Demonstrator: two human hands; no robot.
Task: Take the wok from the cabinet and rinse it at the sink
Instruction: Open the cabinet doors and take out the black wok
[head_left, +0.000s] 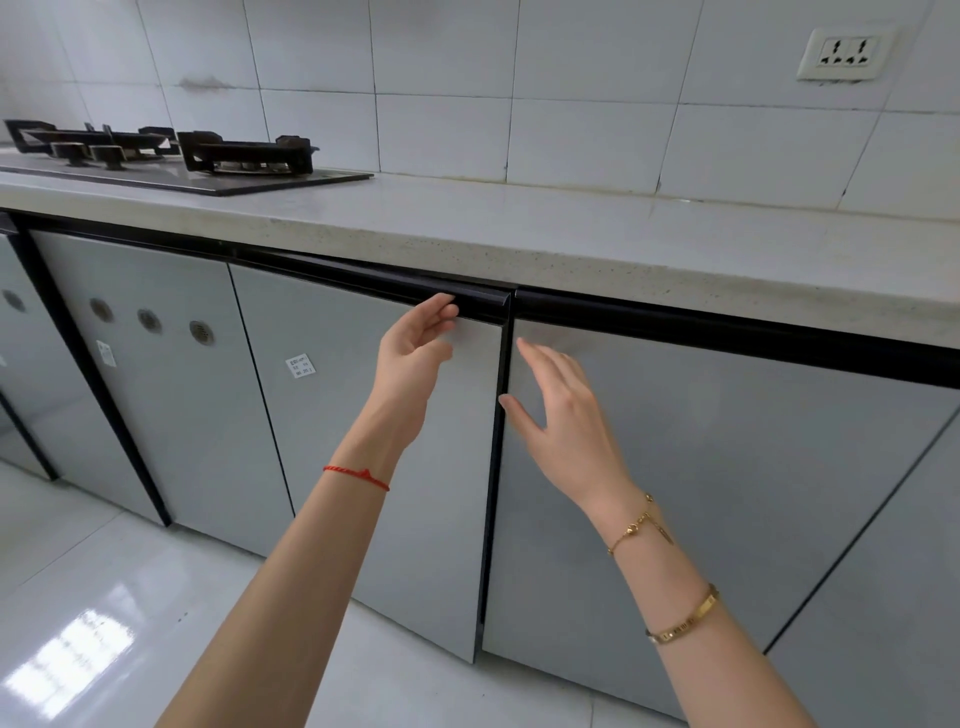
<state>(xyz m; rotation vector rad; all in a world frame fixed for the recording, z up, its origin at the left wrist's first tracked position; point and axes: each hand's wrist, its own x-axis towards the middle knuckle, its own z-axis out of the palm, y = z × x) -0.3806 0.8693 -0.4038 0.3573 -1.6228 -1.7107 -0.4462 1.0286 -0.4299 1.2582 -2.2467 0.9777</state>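
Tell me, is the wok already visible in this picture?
No, the grey cabinet door is only slightly ajar under the left hand, the right hand is empty, and no wok shows anywhere.

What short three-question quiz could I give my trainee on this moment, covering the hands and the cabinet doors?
1. True or false: the left hand hooks its fingers on the black handle strip of a cabinet door.
2. The right hand is: A gripping a wok, B open by the neighbouring door, C on the stove.
3. Is a wok visible?

Key: 1 true. 2 B. 3 No; the door is barely ajar.
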